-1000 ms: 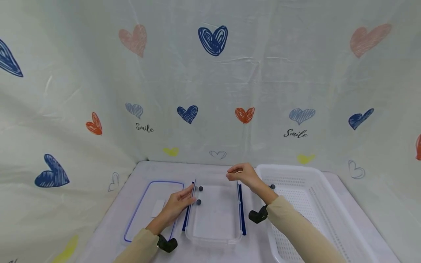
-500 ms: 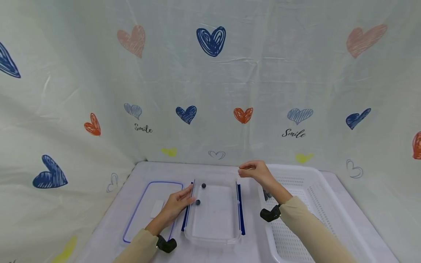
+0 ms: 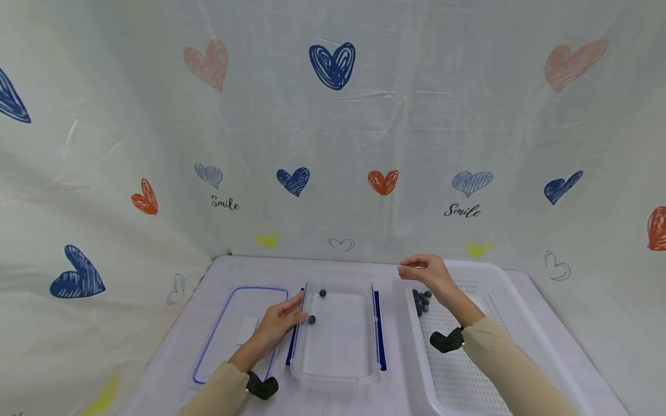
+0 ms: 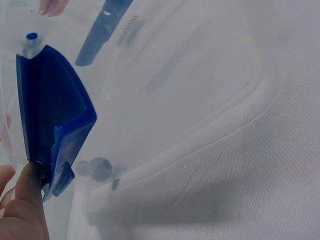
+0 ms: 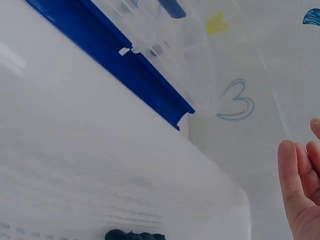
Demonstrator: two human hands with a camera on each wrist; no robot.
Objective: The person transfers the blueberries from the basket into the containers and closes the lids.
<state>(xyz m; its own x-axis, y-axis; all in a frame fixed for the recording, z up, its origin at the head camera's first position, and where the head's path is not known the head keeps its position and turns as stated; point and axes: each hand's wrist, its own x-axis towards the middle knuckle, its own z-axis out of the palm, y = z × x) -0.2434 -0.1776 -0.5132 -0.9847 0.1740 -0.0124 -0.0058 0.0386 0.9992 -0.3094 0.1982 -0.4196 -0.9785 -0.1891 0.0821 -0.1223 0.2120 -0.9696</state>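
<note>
A clear plastic storage box (image 3: pixel 340 379) with blue side latches (image 4: pixel 55 115) stands without its lid on the table. Two dark blueberry-like balls (image 3: pixel 311 319) lie toward its left side. My left hand (image 3: pixel 273 330) holds the box by its left wall, with a finger against the latch in the left wrist view. To the right, my right hand (image 3: pixel 429 274) is raised over the far left corner of a white perforated basket (image 3: pixel 430 384), its fingers loosely bent and nothing seen in them. Several more dark balls (image 3: pixel 421 301) are clustered below it, inside the basket's left wall.
Left of the box lies a clear lid (image 3: pixel 196 370) with a blue seal, bearing a white rectangle (image 3: pixel 247 330) and partly covered by my left forearm. A pale curtain (image 3: pixel 343 133) printed with hearts hangs behind the white table (image 3: pixel 400 346).
My right hand has moved right, from above the box to above the basket, uncovering the ball cluster. The farther ball has shifted slightly right inside the box. My left hand stays at the wall.
</note>
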